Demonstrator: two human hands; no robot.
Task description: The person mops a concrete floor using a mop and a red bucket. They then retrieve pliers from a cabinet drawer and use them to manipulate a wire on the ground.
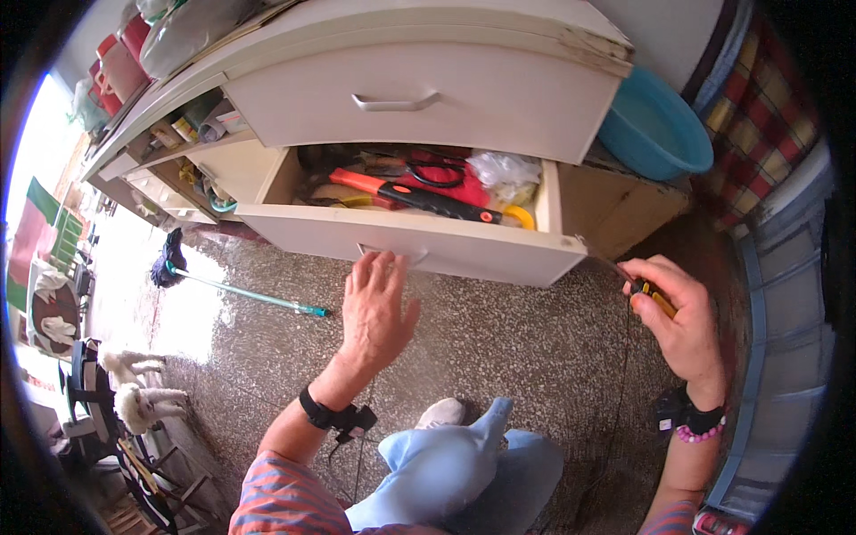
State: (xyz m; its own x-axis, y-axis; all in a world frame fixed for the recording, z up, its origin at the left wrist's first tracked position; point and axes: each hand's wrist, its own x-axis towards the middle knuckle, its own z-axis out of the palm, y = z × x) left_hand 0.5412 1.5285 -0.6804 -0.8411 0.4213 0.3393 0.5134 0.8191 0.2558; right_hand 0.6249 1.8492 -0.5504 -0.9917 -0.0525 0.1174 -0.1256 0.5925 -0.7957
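A pulled-out drawer (481,254) with a pale front is in front of me. My left hand (374,308) has its fingers stretched up against that front, fingertips at the metal drawer handle (417,258), thumb apart. In my right hand (679,312) is a screwdriver (658,300) with a yellow and black handle. Its thin shaft points left toward the drawer's right front corner; whether the tip touches is unclear. Inside the drawer lie an orange and black long-handled tool (419,197), a clear plastic bag (502,168) and a yellow ring-shaped item (519,217).
Above is a closed drawer (428,71). A blue basin (655,125) stands at the right beside a checked cloth (765,125). A mop (245,292) lies on the speckled floor (499,357). Two small white dogs (147,406) are at the left near dark furniture.
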